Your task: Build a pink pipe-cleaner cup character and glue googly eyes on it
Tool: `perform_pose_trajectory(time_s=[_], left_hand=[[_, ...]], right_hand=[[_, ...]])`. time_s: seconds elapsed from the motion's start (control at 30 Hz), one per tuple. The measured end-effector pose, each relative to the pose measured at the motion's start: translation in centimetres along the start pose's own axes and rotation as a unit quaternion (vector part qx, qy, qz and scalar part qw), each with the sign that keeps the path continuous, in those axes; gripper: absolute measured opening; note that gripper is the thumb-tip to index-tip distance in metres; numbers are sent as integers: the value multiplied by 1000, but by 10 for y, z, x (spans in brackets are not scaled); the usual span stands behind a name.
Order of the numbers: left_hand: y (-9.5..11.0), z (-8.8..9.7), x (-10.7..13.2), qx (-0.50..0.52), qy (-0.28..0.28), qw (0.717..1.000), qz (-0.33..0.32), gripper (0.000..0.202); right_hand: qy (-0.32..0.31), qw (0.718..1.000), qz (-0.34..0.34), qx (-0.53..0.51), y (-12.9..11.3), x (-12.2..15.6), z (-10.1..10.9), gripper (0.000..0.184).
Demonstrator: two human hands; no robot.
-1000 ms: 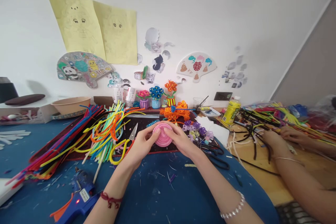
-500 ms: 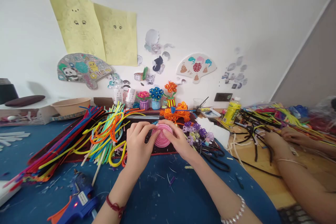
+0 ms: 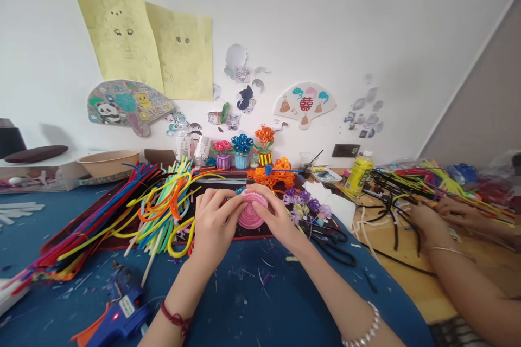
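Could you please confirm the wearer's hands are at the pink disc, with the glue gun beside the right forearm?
Actually, the head view shows the glue gun beside the left forearm; left hand and right hand are at the pink disc.

The left forearm (image 3: 183, 290) and the right forearm (image 3: 328, 287) both extend forward, leaning inward to each other; the left hand (image 3: 215, 221) is turned with its back upward, thumb and fingers closed in a pinch; the right hand (image 3: 281, 221) has its fingers curved, the thumb pointing toward the left hand.
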State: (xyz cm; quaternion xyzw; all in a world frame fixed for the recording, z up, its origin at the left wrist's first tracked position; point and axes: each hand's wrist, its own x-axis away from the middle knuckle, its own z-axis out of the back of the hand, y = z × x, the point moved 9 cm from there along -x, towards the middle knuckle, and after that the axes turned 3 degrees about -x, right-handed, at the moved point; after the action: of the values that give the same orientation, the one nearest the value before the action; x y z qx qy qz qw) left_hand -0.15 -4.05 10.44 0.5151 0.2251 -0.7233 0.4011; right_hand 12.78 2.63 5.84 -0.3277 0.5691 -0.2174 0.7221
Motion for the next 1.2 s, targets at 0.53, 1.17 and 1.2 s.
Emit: perform_pose_trajectory(time_s=[0.53,1.17,1.2], left_hand=[[-38,-35,11,275,-124,917,260,17],[-36,-59,24,358,-229,837,344,39],[-36,-59,24,356,-229,839,342,40]], right_hand=[[-6,997,-60,-49,9,3,-4,29],[-30,966,-177,-183,18,10,-16,37],[-39,964,-183,-186,17,11,-18,41]])
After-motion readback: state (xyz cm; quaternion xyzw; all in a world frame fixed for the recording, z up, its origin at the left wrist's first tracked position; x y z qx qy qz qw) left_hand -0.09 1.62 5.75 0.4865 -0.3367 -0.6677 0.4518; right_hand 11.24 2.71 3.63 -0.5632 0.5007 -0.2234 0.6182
